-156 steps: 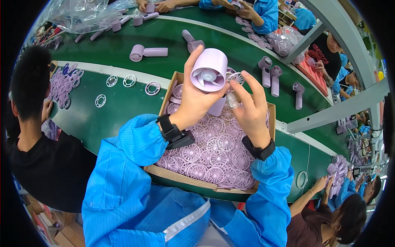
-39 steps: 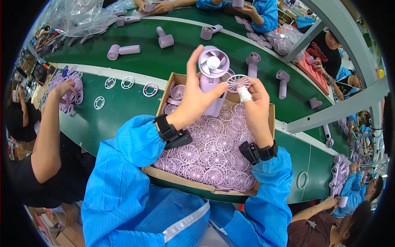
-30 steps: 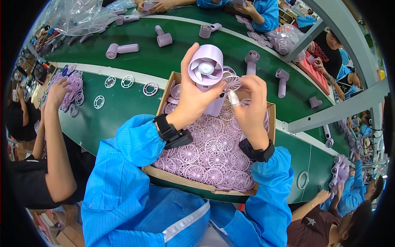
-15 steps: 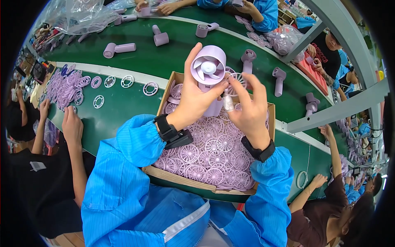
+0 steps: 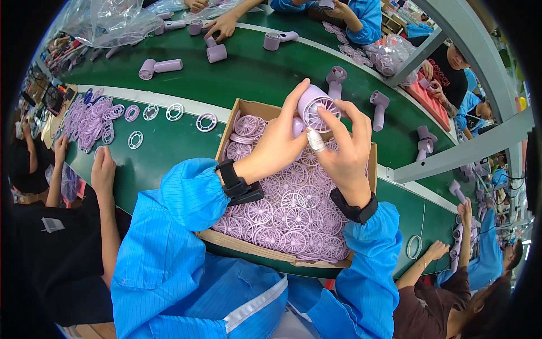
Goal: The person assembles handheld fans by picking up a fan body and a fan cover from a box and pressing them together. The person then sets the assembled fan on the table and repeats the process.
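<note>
A lilac handheld fan (image 5: 307, 103) is gripped in my left hand (image 5: 271, 144), above an open cardboard box. Its round head is tipped toward my right hand (image 5: 347, 158). A spoked lilac fan grille (image 5: 324, 117) lies against the round opening of the head, and the fingers of my right hand press and hold it at the rim. White wrapping covers my right thumb (image 5: 315, 140). My left fingers hide most of the fan's handle. Under both hands, the cardboard box (image 5: 372, 169) holds many loose lilac grilles (image 5: 296, 217).
Several lilac fans, one of them a fan (image 5: 379, 110) at the right, lie on the green conveyor (image 5: 248, 70). Lilac rings (image 5: 90, 121) are heaped at left. A grey metal frame (image 5: 463, 147) crosses the right side. Co-workers' hands (image 5: 223, 25) work around the line.
My left hand has tilted the fan and shifted it right and down. My right hand has brought the grille against its opening. Fans on the conveyor slid slightly left; a co-worker's hand reached one.
</note>
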Demonstrator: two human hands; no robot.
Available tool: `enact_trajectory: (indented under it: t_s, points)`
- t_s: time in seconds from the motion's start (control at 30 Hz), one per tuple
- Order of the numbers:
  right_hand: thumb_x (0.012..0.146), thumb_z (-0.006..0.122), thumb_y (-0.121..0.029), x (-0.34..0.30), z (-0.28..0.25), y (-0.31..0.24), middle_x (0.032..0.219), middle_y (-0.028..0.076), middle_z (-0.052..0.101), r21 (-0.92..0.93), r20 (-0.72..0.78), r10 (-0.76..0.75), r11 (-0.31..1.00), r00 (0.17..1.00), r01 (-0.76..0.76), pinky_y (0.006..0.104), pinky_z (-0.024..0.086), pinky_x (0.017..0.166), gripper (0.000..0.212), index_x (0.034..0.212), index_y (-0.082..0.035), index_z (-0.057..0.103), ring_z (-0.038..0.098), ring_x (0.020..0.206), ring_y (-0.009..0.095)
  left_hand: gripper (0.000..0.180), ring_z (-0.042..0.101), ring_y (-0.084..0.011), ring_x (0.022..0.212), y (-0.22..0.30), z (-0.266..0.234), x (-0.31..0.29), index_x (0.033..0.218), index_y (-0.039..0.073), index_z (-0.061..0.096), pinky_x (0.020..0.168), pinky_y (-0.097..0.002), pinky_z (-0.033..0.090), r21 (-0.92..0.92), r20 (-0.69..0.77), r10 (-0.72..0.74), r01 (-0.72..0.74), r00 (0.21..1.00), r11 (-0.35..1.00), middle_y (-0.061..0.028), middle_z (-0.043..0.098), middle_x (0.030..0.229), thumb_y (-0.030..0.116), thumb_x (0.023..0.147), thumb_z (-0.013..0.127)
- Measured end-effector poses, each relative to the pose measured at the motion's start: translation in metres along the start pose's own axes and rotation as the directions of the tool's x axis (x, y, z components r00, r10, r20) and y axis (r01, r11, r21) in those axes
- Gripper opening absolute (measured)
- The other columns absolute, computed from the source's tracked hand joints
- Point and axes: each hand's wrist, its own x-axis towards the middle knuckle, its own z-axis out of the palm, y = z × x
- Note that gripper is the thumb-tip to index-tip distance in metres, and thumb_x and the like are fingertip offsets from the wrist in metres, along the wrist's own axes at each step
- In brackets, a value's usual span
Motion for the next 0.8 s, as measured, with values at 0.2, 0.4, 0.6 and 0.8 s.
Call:
enact_trajectory:
  t_s: [0.2, 0.4, 0.6, 0.8]
  points:
    - [0.061, 0.078, -0.007, 0.0, 0.0003, -0.0003, 0.115, 0.012, 0.056, -0.008, -0.003, -0.013, 1.0, 1.0, 0.013, 0.0383, 0.046, 0.083, 0.045, 0.104, -0.009, 0.068, 0.054, 0.099, 0.03, 0.08, 0.059, -0.0399, 0.108, 0.002, -0.0002, -0.0007, 0.148, 0.02, 0.013, 0.088, -0.0416, 0.048, 0.026, 0.014, 0.0, -0.001, 1.0, 1.0, -0.0267, 0.057, 0.117, -0.001, 0.084, 0.055]
    - [0.061, 0.078, -0.005, -0.0011, -0.0003, 0.0006, 0.117, 0.011, 0.056, 0.012, 0.005, -0.025, 1.0, 1.0, 0.025, 0.0384, 0.045, 0.085, 0.043, 0.103, -0.01, 0.068, 0.053, 0.103, 0.03, 0.079, 0.059, -0.0402, 0.108, -0.0005, 0.0001, -0.0008, 0.148, 0.02, 0.013, 0.089, -0.0416, 0.047, 0.003, 0.024, -0.001, 0.001, 1.0, 1.0, -0.0267, 0.055, 0.119, 0.0, 0.084, 0.055]
    - [0.06, 0.078, -0.005, -0.0005, 0.0003, 0.0001, 0.117, 0.011, 0.056, 0.031, 0.011, -0.005, 1.0, 1.0, 0.005, 0.0384, 0.045, 0.085, 0.044, 0.102, -0.01, 0.068, 0.053, 0.104, 0.031, 0.078, 0.057, -0.0398, 0.111, 0.0003, 0.0002, -0.0017, 0.148, 0.019, 0.014, 0.09, -0.0411, 0.047, 0.002, 0.02, -0.015, 0.015, 1.0, 1.0, -0.0263, 0.053, 0.123, 0.002, 0.084, 0.056]
    - [0.059, 0.079, -0.005, -0.0015, 0.0002, 0.0009, 0.117, 0.012, 0.057, 0.032, -0.001, 0.016, 0.999, 1.0, -0.016, 0.0387, 0.045, 0.086, 0.044, 0.102, -0.01, 0.069, 0.053, 0.105, 0.031, 0.077, 0.057, -0.039, 0.111, 0.0013, 0.0006, -0.0019, 0.148, 0.018, 0.015, 0.09, -0.0404, 0.047, -0.004, 0.024, 0.009, -0.009, 1.0, 1.0, -0.0252, 0.052, 0.125, 0.003, 0.085, 0.057]
